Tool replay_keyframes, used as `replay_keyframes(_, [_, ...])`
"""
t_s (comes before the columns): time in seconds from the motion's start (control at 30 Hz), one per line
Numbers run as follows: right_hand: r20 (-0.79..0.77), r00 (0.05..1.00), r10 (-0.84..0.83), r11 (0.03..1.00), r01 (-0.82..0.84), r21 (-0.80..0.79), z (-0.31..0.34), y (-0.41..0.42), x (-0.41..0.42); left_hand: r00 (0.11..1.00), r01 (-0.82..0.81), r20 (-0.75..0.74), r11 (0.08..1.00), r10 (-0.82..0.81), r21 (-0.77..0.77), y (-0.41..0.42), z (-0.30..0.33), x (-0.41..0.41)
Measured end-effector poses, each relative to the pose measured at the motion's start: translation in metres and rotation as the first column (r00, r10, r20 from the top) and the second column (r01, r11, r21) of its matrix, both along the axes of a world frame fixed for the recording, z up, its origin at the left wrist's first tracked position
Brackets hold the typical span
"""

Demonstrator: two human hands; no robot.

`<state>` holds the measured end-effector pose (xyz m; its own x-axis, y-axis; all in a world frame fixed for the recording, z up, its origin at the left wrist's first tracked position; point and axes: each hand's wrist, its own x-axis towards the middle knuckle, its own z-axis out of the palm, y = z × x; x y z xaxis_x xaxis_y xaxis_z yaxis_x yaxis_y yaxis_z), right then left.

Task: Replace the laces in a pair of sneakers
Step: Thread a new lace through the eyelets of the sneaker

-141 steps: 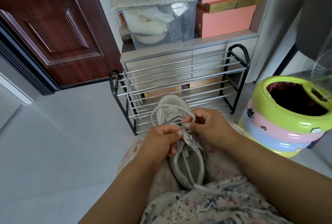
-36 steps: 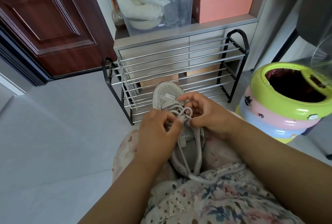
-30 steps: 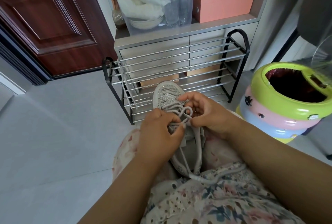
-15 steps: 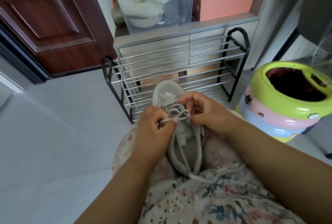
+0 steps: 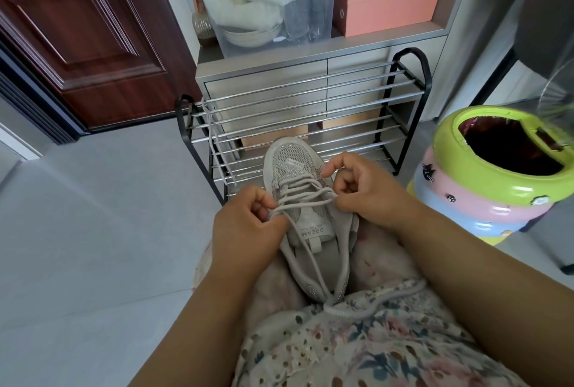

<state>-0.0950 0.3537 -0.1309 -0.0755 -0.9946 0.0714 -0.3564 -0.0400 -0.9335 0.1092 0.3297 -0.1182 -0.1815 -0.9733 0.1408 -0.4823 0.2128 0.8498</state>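
Observation:
A grey mesh sneaker point(image 5: 290, 163) lies on my lap, toe pointing away, tongue marked DREAM. Its grey lace point(image 5: 302, 192) crosses the eyelets several times. My left hand point(image 5: 245, 225) pinches a lace strand at the shoe's left side. My right hand point(image 5: 363, 191) pinches the lace at the right side, forefinger raised. A loose lace end runs down over the shoe opening to my dress. Another grey lace point(image 5: 214, 144) hangs from the shoe rack's left end.
A black and chrome shoe rack point(image 5: 310, 104) stands right in front of my knees, against a grey cabinet. A striped green, pink and blue bin point(image 5: 484, 181) stands at the right. A dark red door point(image 5: 80, 35) is at the left, with grey tiled floor point(image 5: 93, 231).
My hands have drawn apart sideways, pulling the lace straight across the eyelets. The tongue with its label now shows between them. The view tilted down slightly since the earliest frame.

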Motion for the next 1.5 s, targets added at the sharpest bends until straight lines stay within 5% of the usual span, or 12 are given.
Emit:
replay_keyframes(0.47, [0.018,1.0,0.024,1.0,-0.024,-0.006,0.001,0.003,0.006,0.988,0.134,0.086,0.988,-0.127,-0.082,-0.002,-0.005,-0.004])
replay_keyframes(0.7, [0.064,0.996,0.07,0.997,-0.069,-0.018,0.005,0.005,0.008,0.912,0.319,-0.326,0.93,-0.249,0.182,-0.006,0.022,0.004])
replay_keyframes(0.87, [0.057,0.997,0.056,0.998,-0.054,-0.027,0.006,0.005,0.008,0.574,0.507,-0.81,0.828,-0.117,0.24,-0.019,0.054,0.013])
replay_keyframes(1.0, [0.032,0.999,0.031,0.999,-0.03,-0.025,0.009,0.007,0.011,0.328,0.595,-0.944,0.782,-0.026,0.185,-0.024,0.076,0.015])
replay_keyframes(1.1, [0.036,0.999,-0.039,0.991,0.044,-0.127,0.016,0.011,0.018,0.25,0.642,-0.966,0.758,-0.061,0.118,-0.021,0.082,0.008])
replay_keyframes(1.2, [0.063,0.998,0.021,0.976,-0.007,-0.217,0.029,0.02,0.028,0.217,0.658,-0.972,0.749,-0.091,0.077,-0.017,0.083,-0.003])
replay_keyframes(1.4, [-0.295,0.936,0.192,0.942,-0.261,-0.213,0.029,0.024,0.053,0.174,0.652,-0.981,0.757,-0.091,0.045,-0.016,0.079,-0.014])
replay_keyframes(1.5, [-0.025,0.994,0.103,0.981,-0.106,-0.164,0.035,0.023,0.05,0.306,0.572,-0.946,0.814,-0.104,0.096,-0.02,0.067,-0.008])
